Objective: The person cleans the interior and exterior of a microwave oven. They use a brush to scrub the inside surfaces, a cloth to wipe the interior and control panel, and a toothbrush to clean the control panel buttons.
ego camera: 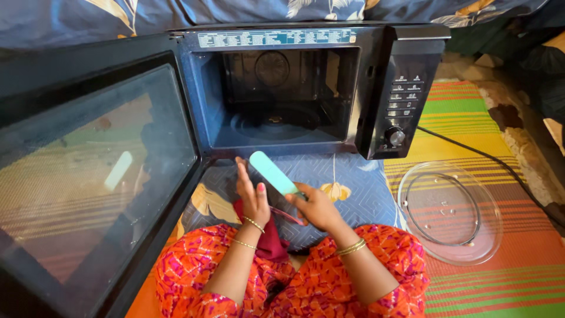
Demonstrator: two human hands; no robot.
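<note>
- Head view: the microwave oven (282, 88) is the landmark here. It sits on a patterned blue cloth (353, 188), its door (94, 171) swung wide open toward the left side, and the inside is without its plate.
- The right hand (315, 207) is just in front of the oven's open mouth. Its fingers are closed around the lower end of a flat turquoise stick-like tool (272, 172).
- The long axis of this tool runs on a slant: from the right hand it goes up and to the left, and its rounded free end points toward the lower left corner of the oven opening, near but not touching it.
- The left hand (252, 197) is just beside the tool, on its left. The fingers are straight and together, not pinching anything; it seems to rest over a dark red cloth (268, 238) that lies below it, away from the oven.
- Both hands are about equally near the oven, but only the right one holds the tool.
- The glass turntable plate (450, 212), with a ring under it, lies on a striped mat (500, 277) to the right of the oven, well apart from both hands.
</note>
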